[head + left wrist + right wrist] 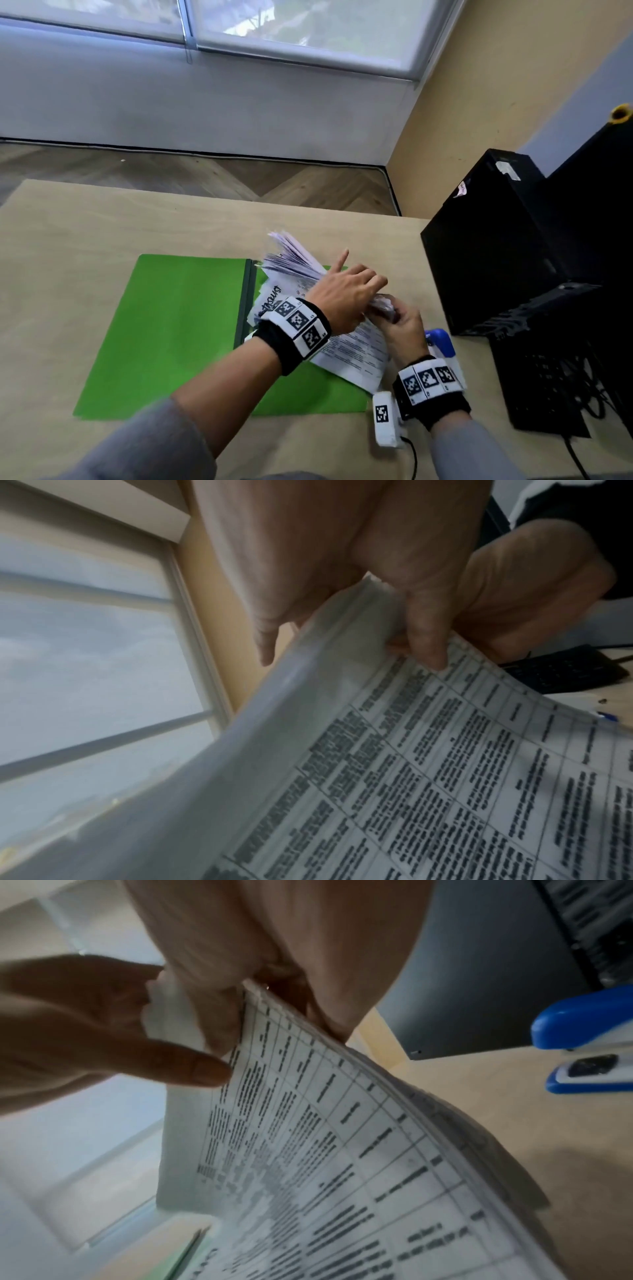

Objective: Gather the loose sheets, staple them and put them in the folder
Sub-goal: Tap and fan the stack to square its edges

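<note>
A stack of printed sheets (356,349) is lifted at one corner above the open green folder (171,332). Both hands hold that same corner. My left hand (346,294) pinches the sheets (394,750) between thumb and fingers, its index finger pointing away. My right hand (404,329) grips the corner from the near side, thumb on the printed face of the sheets (325,1137). The far ends of the sheets fan upward. A blue and white stapler (442,346) lies on the table right of my right hand, and the stapler (589,1039) shows in the right wrist view too.
A black computer tower (486,246) stands at the table's right side with a black keyboard (548,387) and cables in front of it. The light wooden table (85,233) reaches to the far left; its far edge drops to a wooden floor.
</note>
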Tool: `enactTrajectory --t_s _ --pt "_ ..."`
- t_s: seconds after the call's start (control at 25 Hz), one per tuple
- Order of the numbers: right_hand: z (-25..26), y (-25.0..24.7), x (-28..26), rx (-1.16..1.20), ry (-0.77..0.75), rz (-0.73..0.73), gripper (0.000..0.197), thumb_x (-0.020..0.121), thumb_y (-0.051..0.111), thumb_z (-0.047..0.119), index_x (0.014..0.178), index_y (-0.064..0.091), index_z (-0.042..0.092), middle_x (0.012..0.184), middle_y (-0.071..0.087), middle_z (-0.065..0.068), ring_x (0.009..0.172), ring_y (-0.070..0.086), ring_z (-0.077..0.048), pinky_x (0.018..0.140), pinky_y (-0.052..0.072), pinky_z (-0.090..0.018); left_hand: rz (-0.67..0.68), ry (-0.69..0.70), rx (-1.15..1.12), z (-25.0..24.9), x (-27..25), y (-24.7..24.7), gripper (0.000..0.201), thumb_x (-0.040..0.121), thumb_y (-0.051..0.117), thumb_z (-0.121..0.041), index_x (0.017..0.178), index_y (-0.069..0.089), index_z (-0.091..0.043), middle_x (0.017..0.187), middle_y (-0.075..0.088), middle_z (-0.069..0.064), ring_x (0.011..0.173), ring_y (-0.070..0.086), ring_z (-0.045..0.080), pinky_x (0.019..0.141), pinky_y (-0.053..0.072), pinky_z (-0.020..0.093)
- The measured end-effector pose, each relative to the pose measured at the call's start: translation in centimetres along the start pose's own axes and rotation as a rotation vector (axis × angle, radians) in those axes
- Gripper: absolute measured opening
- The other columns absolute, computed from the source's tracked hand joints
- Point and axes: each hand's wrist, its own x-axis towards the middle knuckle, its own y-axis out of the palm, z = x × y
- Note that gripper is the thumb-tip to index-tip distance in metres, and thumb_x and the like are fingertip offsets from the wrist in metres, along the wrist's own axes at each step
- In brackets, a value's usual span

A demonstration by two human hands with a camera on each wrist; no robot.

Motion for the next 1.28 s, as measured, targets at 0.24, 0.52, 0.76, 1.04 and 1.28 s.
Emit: enactTrajectory --t_s 0.24,0.52,0.76,1.04,1.28 --pt "0.6 0.1 1.5 0.046 -0.083 -0.335 0.017 0.087 0.069 0.001 0.091 0.072 0.018 0.079 0.076 0.005 0.077 0.07 -0.014 0.073 0.057 -0.032 -0.497 -0.754 -0.405 2.7 -5.0 1.8 0.087 0.073 0.074 -0.054 0.136 0.036 -0.008 0.135 0.047 0.009 0.121 0.046 0.02 0.108 0.038 0.037" --pt "4.9 -0.4 2.1 0.485 -0.161 -0.339 0.034 0.093 0.058 0.0 0.126 0.057 -0.008 0.126 0.061 -0.031 0.118 0.06 -0.044 0.101 0.046 -0.057 -0.277 -1.286 -1.457 6.0 -10.3 4.1 0.094 0.045 0.073 -0.081 0.106 0.053 -0.012 0.116 0.057 0.003 0.107 0.057 0.02 0.101 0.044 0.045" --pt "4.1 -1.2 0.8 0.498 0.097 -0.161 0.071 0.066 0.077 0.007 0.131 0.053 -0.003 0.102 0.077 -0.012 0.103 0.069 -0.03 0.085 0.06 -0.039 -0.707 -0.684 -2.179 6.8 -7.0 -1.7 0.03 0.081 0.063 -0.01 0.11 0.063 -0.003 0.096 0.076 0.009 0.084 0.073 0.019 0.079 0.06 0.039" --pt "2.8 -1.1 -1.1 0.226 0.06 -0.209 0.021 0.076 0.078 0.006 0.096 0.071 0.008 0.088 0.078 -0.012 0.081 0.074 -0.028 0.078 0.059 -0.041 -0.669 -1.059 -2.034 8.4 -7.4 1.9 0.047 0.078 0.075 -0.01 0.123 0.063 0.001 0.11 0.072 0.017 0.085 0.073 0.025 0.074 0.06 0.036" --pt "6.6 2.4 -1.0 -0.076 -0.292 -0.216 0.013 0.088 0.069 0.004 0.088 0.067 0.017 0.075 0.07 -0.003 0.071 0.064 -0.016 0.066 0.053 -0.032 -0.191 -1.354 -1.999 6.2 -9.1 6.6 0.065 0.046 0.089 -0.059 0.086 0.068 -0.012 0.089 0.071 0.009 0.078 0.066 0.022 0.078 0.055 0.037"
